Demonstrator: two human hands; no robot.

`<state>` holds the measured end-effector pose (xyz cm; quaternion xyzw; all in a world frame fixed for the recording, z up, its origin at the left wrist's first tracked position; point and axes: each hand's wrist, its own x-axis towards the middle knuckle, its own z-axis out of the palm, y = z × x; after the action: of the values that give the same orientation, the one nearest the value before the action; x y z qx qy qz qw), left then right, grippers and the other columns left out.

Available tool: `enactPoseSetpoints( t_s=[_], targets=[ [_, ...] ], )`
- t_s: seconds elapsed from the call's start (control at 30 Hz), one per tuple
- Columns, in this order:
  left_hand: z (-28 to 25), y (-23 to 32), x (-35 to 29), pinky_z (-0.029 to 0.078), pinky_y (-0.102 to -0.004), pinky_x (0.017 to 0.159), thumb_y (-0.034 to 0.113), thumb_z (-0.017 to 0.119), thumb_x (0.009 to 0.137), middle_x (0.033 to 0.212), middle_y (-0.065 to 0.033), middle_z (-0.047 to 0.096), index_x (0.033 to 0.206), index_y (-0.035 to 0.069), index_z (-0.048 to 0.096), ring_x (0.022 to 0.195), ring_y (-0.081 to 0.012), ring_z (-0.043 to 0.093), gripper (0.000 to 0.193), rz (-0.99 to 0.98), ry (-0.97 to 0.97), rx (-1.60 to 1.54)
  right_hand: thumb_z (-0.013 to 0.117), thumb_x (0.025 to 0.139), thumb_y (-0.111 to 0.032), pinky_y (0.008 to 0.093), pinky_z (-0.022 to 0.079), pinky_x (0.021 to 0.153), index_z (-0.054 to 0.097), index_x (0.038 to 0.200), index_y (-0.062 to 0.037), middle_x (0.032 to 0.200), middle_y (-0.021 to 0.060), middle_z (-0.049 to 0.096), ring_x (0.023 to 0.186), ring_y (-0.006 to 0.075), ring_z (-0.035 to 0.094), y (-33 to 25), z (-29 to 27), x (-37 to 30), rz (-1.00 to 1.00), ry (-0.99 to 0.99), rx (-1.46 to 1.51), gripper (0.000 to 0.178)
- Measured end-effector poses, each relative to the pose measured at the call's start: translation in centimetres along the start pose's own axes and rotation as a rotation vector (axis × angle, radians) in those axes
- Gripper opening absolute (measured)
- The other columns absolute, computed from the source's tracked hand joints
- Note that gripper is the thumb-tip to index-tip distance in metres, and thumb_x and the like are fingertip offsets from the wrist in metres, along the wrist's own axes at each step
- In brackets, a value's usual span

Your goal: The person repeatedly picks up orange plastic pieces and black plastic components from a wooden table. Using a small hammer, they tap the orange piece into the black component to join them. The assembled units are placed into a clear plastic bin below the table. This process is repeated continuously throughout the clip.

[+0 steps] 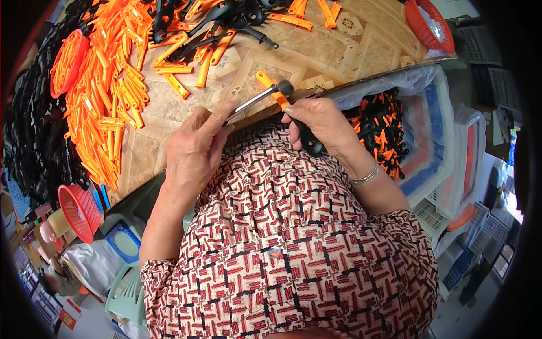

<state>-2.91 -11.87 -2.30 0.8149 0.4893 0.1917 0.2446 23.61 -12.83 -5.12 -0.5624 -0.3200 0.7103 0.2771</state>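
Observation:
My left hand point(195, 150) grips the handle of a small metal hammer point(257, 99), whose dark head sits at the table's near edge. My right hand point(322, 127) holds a black plastic part with an orange plastic strip point(272, 90) fitted to it, the strip pointing up-left onto the table. The hammer's head rests right against the orange strip, above my right thumb. Both hands are close together over the table's edge, just in front of my patterned shirt.
A big heap of orange strips point(107, 107) covers the left of the patterned table point(316, 45), with black parts point(34, 130) beyond it. Red baskets point(79, 212) point(432, 25) stand left and far right. A lined crate point(437, 130) on my right holds assembled black-and-orange pieces point(381, 133).

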Motion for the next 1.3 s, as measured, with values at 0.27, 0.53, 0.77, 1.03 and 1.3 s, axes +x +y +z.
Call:
enactPoseSetpoints(
  t_s=[0.27,0.53,0.77,1.03,1.3],
  targets=[
    [-0.4,1.1,-1.0,0.047,-0.0399,0.057,0.002,0.07,0.088,0.079,-0.0123,0.06,0.131,0.015,0.066,0.063,-0.0289,0.061,0.045,0.065,0.259,-0.243,0.059,0.102,-0.022,0.0253,0.05,0.051,0.066,0.091,0.0014,0.066,0.0087,0.067,0.052,0.0147,0.062,0.3,0.1,0.0,-0.021,0.013,0.012,0.026],
    [0.0,0.6,-2.3,0.054,-0.0399,0.063,0.005,0.07,0.09,0.089,-0.0123,0.068,0.134,0.014,0.064,0.07,-0.0299,0.068,0.045,0.059,0.288,-0.081,0.059,0.103,-0.023,0.0253,0.051,0.051,0.066,0.091,0.0014,0.066,0.0082,0.066,0.053,0.0149,0.063,0.4,0.0,0.3,-0.041,0.004,-0.031,0.028],
    [-0.9,1.0,-1.5,0.051,-0.034,0.064,0.003,0.071,0.089,0.088,-0.0167,0.066,0.132,0.009,0.065,0.066,-0.0267,0.063,0.044,0.044,-0.014,-0.049,0.059,0.102,-0.02,0.0289,0.05,0.051,0.066,0.086,0.0028,0.065,0.0078,0.066,0.051,0.0155,0.062,0.4,-1.6,0.1,-0.087,0.023,-0.068,0.028],
    [-1.8,-4.3,-2.5,0.033,-0.0174,0.049,0.016,0.058,0.103,0.075,0.0037,0.052,0.137,0.001,0.059,0.058,-0.0027,0.044,0.037,-0.446,0.479,-0.841,0.066,0.094,-0.021,0.035,0.05,0.068,0.072,0.094,-0.0012,0.081,0.0133,0.068,0.076,0.0253,0.069,-3.0,-13.6,-5.6,-0.285,0.449,-1.501,0.021],
    [-1.7,-4.0,-1.3,0.034,-0.0176,0.049,0.015,0.06,0.103,0.076,0.0057,0.049,0.138,0.003,0.057,0.058,-0.0011,0.042,0.038,-0.482,0.558,-0.963,0.071,0.087,-0.017,0.0371,0.049,0.078,0.068,0.091,-0.0054,0.09,0.009,0.064,0.088,0.0255,0.063,-9.5,-0.3,6.0,-1.311,0.411,-1.368,0.012]
  ],
)
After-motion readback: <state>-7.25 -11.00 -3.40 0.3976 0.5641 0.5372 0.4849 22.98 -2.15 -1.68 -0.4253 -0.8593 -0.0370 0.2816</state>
